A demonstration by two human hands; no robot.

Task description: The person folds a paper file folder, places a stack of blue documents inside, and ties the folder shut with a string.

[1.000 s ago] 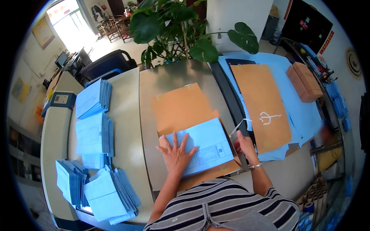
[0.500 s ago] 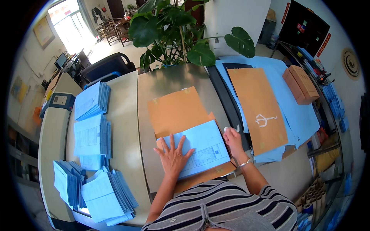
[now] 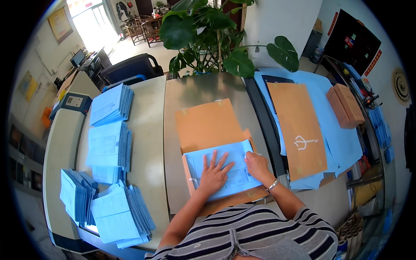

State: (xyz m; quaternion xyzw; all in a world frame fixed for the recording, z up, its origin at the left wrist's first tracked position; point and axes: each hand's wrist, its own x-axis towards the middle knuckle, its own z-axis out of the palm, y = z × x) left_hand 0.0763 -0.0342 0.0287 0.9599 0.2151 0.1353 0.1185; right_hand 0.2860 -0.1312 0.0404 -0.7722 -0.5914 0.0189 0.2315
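Touching papers (image 3: 196, 168), fingers (image 3: 213, 158) splayed, counter (image 3: 203, 90) beyond edges

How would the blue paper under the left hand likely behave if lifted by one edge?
The blue paper would probably bend, as its surface looks like plain paper. Loose sheets might slide apart, since I see no binding on the visible part, though the spread left hand hides some. Lying flat on the open brown folder, it seems unlikely to tip.

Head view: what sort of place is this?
Likely an office or paper-handling workroom: bundles of blue paper to the left of open brown cardboard, with a dark desk chair and what looks like a computer monitor beyond.
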